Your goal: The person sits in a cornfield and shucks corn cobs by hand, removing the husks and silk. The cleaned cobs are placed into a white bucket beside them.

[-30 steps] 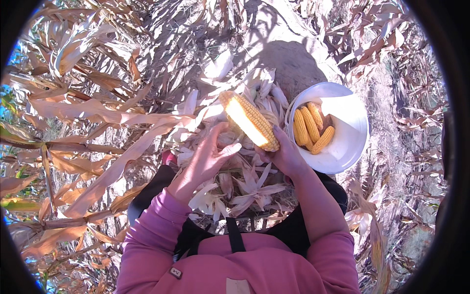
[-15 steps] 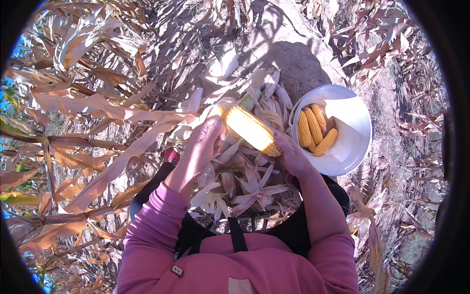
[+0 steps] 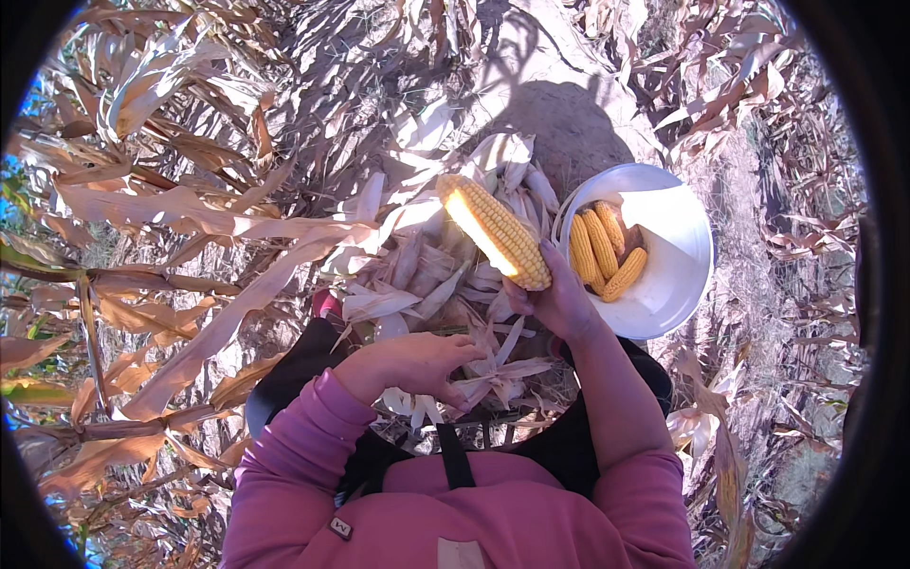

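A husked yellow corn cob point(image 3: 498, 232) is gripped near its lower end by my right hand point(image 3: 561, 296), fingers wrapped round it. The cob tilts up and to the left, its left side lit by bright sun. Lower and to the left, my left hand point(image 3: 422, 365) hovers over the husks, holding nothing, with its fingers apart. Close to the right hand stands a white bucket point(image 3: 675, 256); several yellow corn cobs point(image 3: 595, 248) lie inside it. Loose pale corn husks point(image 3: 408, 275) are heaped on the ground beneath my hands.
Dry corn stalks and leaves point(image 3: 190, 213) reach in from the left, close to my left arm. Bare soil point(image 3: 559, 114) with a shadow lies beyond the husk heap. More dry leaves point(image 3: 749, 85) cover the ground at the right. My knees flank the husks.
My left hand has let go of the cob's upper area and dropped down toward my lap. The right hand keeps the cob, now turned a little more upright.
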Available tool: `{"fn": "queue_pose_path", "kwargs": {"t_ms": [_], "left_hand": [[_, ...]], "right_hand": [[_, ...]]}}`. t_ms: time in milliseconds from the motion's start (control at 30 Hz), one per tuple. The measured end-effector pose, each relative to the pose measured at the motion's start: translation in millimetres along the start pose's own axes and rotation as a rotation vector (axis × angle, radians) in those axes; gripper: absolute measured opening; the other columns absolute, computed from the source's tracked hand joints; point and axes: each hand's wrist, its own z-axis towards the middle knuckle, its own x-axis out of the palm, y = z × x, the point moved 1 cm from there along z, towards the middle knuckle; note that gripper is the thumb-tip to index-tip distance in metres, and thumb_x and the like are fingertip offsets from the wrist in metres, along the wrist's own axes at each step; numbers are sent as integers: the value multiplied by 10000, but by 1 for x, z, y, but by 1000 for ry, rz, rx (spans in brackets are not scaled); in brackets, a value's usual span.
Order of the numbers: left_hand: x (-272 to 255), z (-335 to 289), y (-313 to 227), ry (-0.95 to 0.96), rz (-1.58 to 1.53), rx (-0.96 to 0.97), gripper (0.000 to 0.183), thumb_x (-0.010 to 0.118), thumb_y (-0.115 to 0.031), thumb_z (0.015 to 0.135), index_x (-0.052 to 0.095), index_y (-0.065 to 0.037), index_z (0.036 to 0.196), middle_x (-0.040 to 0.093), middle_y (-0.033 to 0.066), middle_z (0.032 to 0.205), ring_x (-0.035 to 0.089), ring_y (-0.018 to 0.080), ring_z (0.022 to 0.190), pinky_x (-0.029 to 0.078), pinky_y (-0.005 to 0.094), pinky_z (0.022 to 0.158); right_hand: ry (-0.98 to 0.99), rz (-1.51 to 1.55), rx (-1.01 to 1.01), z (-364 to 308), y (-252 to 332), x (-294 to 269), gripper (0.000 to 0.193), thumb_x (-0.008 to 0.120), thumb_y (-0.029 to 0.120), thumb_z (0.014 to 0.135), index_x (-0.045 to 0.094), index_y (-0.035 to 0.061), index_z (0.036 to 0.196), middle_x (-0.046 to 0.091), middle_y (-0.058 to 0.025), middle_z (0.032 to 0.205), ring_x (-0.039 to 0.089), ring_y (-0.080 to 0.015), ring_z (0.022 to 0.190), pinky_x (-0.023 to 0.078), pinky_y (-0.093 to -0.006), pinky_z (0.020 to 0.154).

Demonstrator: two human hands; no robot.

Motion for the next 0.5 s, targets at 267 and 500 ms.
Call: {"fn": "queue_pose_path", "kwargs": {"t_ms": [267,500], "left_hand": [[-30,6,13,-576,-643,-254,489,645,-274,892,477,14,1250,636,95,908,596,174,812,484,314,716],[-31,16,9,-625,-1182,-91,198,534,-165,959,559,-53,1120,585,-2,855,517,68,704,438,212,638]], "right_hand": [[71,79,95,3,-4,-3,527,228,488,987,504,72,1152,447,-43,613,351,-127,469,316,-252,473],[75,48,168,1,-11,1,484,243,456,989,494,79,1161,450,-48,604,350,-132,455,317,-256,471]]}}
